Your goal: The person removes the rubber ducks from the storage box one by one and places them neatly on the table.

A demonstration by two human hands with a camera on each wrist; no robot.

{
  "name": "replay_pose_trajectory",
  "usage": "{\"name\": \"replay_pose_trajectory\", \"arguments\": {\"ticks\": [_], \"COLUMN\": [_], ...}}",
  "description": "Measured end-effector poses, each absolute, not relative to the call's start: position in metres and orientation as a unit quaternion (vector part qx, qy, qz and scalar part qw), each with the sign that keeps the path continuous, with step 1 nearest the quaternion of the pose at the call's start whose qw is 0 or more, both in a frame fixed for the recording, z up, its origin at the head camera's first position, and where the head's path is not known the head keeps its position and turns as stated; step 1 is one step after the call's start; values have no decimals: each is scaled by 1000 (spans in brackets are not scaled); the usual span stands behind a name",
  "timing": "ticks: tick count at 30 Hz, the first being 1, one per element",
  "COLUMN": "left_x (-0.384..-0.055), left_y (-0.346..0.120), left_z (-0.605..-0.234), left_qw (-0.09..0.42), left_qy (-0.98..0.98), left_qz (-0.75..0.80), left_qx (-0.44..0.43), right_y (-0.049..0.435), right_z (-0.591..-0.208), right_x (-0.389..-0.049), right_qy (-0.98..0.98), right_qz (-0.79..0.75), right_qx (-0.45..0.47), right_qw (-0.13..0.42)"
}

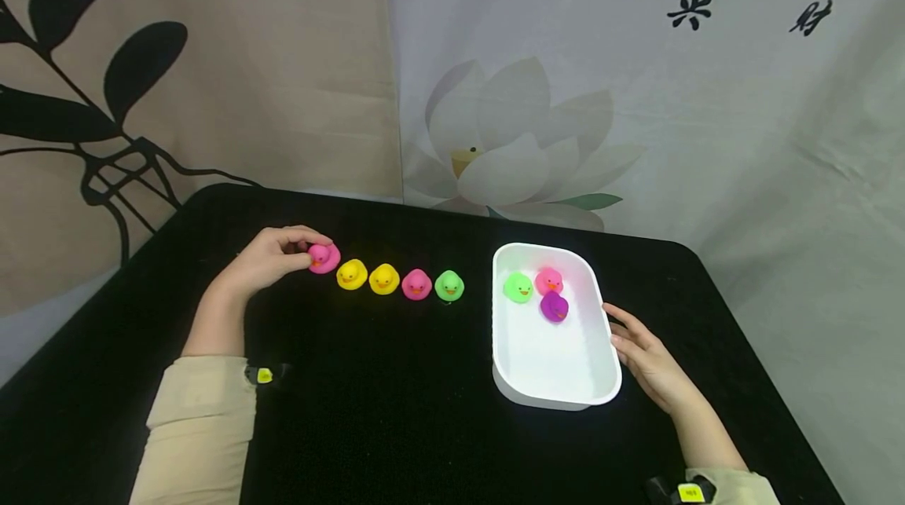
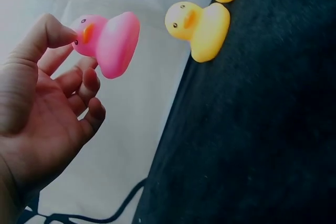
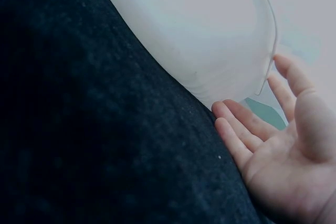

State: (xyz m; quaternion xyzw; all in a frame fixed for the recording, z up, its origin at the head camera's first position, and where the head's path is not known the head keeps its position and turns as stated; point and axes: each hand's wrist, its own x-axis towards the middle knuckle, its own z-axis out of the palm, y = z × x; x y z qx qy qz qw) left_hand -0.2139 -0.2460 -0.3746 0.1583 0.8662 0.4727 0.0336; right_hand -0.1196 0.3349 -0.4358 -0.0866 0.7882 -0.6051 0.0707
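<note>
A pink rubber duck [image 1: 324,258] is pinched between the thumb and fingers of my left hand [image 1: 272,257], at the left end of a row. In the left wrist view the same pink duck [image 2: 119,43] shows its orange beak, beside a yellow duck [image 2: 210,30]. Rightward in the row come a yellow duck [image 1: 351,274], another yellow duck [image 1: 384,279], a pink duck [image 1: 417,284] and a green duck [image 1: 449,286]. Fairly straight fingers of my right hand [image 1: 646,360] touch the right side of a white plastic tub [image 1: 551,375].
Inside the tub lie a green duck [image 1: 518,287], a pink duck [image 1: 548,280] and a purple duck [image 1: 555,306]. Black cloth [image 1: 368,411] covers the table. Behind its far edge hangs a pale printed backdrop [image 1: 318,96].
</note>
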Motion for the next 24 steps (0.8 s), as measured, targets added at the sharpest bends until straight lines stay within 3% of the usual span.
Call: {"name": "replay_pose_trajectory", "arguments": {"ticks": [24], "left_x": [-214], "left_y": [-252], "left_z": [-394], "left_qw": [72], "left_qy": [866], "left_qz": [480], "left_qx": [115], "right_y": [334], "right_z": [-434], "right_x": [-119], "right_qy": [789], "right_qz": [-604], "right_qx": [-83], "right_qw": [72]}}
